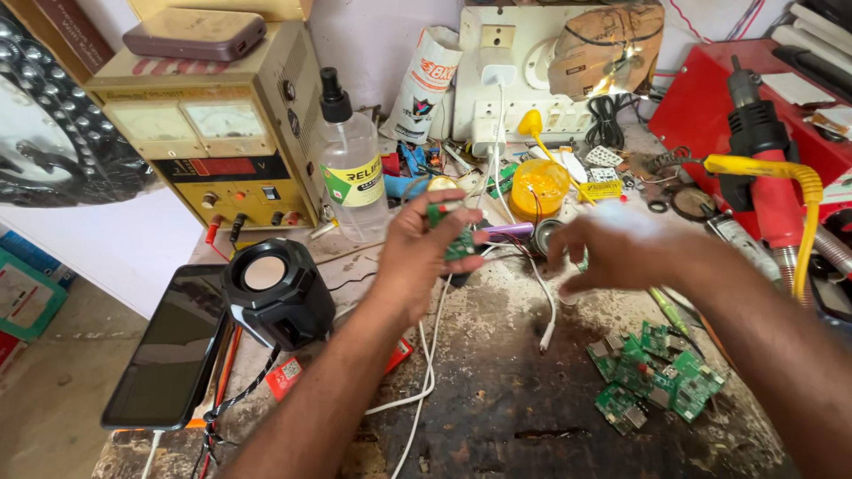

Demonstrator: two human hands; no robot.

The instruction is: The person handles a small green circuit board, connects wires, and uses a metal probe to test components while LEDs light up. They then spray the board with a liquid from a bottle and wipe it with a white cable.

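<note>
My left hand [415,257] is raised over the middle of the workbench, its fingers closed on a small green circuit board [459,245] with wires running off it. My right hand [612,251] hovers just to the right of it, blurred, fingers curled downward, and I cannot tell whether it holds anything. A purple cylindrical cell [508,231] lies between the two hands. A small black speaker [275,291] sits to the left of my left forearm.
A yellow bench power supply [213,133] stands at the back left, a clear spray bottle [351,168] beside it. A dark phone [173,346] lies at the left edge. Several green boards [657,377] are piled front right. A red hot-air station [754,115] and yellow hose [803,191] stand right.
</note>
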